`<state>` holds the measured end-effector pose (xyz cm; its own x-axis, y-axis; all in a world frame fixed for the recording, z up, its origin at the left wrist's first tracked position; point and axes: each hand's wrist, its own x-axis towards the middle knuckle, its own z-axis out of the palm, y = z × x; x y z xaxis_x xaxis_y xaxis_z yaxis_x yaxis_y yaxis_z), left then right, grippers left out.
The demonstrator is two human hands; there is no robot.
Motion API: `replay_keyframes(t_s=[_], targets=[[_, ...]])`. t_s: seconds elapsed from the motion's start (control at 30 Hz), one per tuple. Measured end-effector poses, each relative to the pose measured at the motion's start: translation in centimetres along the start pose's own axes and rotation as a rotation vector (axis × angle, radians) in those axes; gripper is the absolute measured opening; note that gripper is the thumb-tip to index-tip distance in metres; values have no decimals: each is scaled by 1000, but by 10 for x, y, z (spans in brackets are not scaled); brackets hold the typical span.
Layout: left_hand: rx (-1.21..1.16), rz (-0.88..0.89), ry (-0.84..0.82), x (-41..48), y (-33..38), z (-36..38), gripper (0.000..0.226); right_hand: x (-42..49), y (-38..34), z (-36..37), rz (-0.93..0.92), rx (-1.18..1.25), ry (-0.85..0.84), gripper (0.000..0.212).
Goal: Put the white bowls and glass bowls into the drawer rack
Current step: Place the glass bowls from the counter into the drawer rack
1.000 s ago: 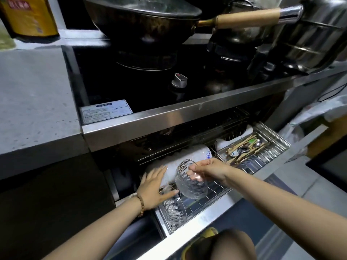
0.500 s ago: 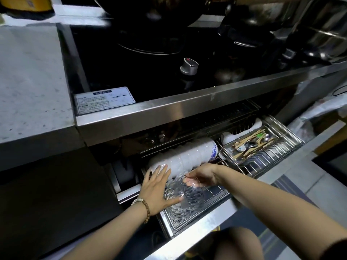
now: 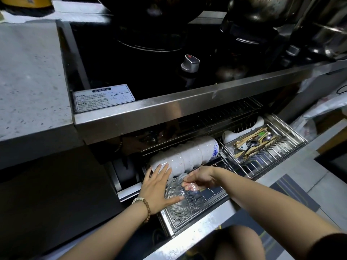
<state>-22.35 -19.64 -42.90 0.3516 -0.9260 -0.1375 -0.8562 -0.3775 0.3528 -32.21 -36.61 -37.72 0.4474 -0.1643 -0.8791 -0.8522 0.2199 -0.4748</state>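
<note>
Fingers (image 3: 188, 180) of the right hand (image 3: 202, 176) were pinched on a clear, faceted bowl (image 3: 187, 202); the left hand (image 3: 157, 186) was laid flat against it.

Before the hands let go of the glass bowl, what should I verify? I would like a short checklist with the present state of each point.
1. Right hand pinches the clear faceted glass bowl: ok.
2. Left hand steadies that bowl with straight fingers: ok.
3. Bowl is over the front left of the steel wire drawer rack: ok.
4. Bowl is fully seated on the wires: cannot tell.
5. Gap between it and the row of white ceramic bowls behind: cannot tell.
</note>
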Motion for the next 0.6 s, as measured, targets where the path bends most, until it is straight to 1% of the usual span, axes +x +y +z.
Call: replay_keyframes(t_s=[0.13,0.17,0.23,0.3,0.4,0.47,0.53,0.6], targets=[[-10,-7,-36,0,1,-3,112,-8,-3,0,-44,-218,125,11],[-16,-9,-54,0,2,-5,110,-11,-4,2,-54,-247,147,12],[-51,-19,-100,0,4,-11,107,-19,-6,3,-94,-330,216,20],[-135,-41,-131,-1,8,-20,100,-32,-9,6,-207,-400,313,20],[-252,-42,-101,-6,20,-42,88,-58,-15,7,-494,-276,462,26],[-289,1,-83,-10,31,-62,75,-87,-20,10,-683,-187,569,21],[-273,74,-76,-18,44,-88,61,-119,-24,13,-825,-117,618,17],[-256,141,-19,-29,56,-118,51,-153,-27,16,-931,-63,641,16]])
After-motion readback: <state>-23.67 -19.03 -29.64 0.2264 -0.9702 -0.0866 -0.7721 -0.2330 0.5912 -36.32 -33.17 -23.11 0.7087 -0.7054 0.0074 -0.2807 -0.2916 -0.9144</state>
